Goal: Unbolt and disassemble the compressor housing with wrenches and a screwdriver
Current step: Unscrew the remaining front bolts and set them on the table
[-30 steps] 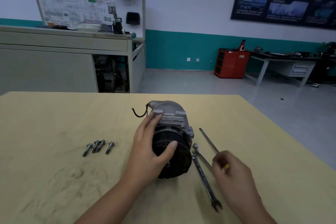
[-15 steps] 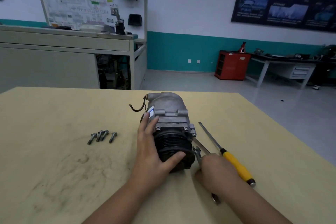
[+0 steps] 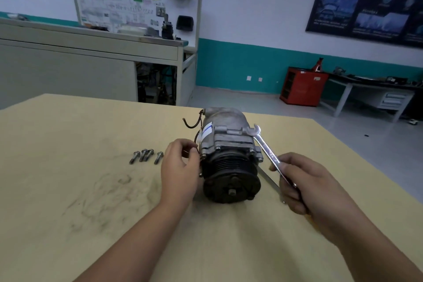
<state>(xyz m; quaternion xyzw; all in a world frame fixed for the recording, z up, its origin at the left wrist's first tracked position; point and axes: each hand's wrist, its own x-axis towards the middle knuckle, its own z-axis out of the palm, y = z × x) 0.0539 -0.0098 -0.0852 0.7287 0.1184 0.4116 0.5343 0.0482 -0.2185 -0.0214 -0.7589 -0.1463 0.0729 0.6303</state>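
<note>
The grey compressor (image 3: 229,142) lies on the yellow table (image 3: 80,201), its black pulley (image 3: 231,181) facing me. My left hand (image 3: 180,171) sits against its left flange, thumb and fingers curled at a bolt and a thin dark wire; what they pinch is unclear. My right hand (image 3: 304,185) grips the shaft of a silver wrench (image 3: 267,151), lifted off the table. Its open jaw is up beside the housing's upper right corner. A second wrench (image 3: 269,181) lies under it on the table, partly hidden by my hand.
Several loose bolts (image 3: 146,155) lie in a row left of the compressor. The table's right edge (image 3: 366,167) drops to the floor. A grey workbench (image 3: 91,52) with a display board stands behind the table.
My right hand has picked one wrench up off the table and raised its jaw to the housing. My left hand has slid from the pulley to the left flange, fingers now curled.
</note>
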